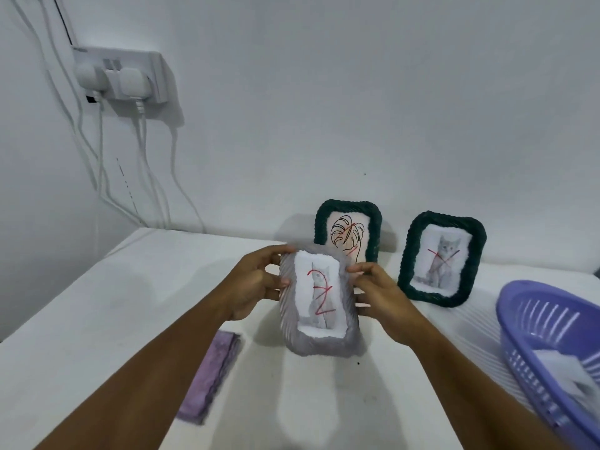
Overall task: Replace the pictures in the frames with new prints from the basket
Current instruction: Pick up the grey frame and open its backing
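Note:
I hold a grey ribbed picture frame (319,344) above the table, tilted back, between both hands. Its picture (319,295) shows a grey cat crossed with red marks. My left hand (251,285) grips the frame's left edge, fingers curled round its top corner. My right hand (381,295) grips the right edge. Two dark green frames lean against the wall behind: one with a leaf drawing (347,233), one with a cat picture (443,259), both marked in red. A purple plastic basket (548,323) at the right holds white prints (565,373).
A folded purple cloth (211,373) lies on the white table (97,319) under my left forearm. A wall socket (125,74) with plugs and hanging white cables is at the upper left. The white wall stands close behind the frames.

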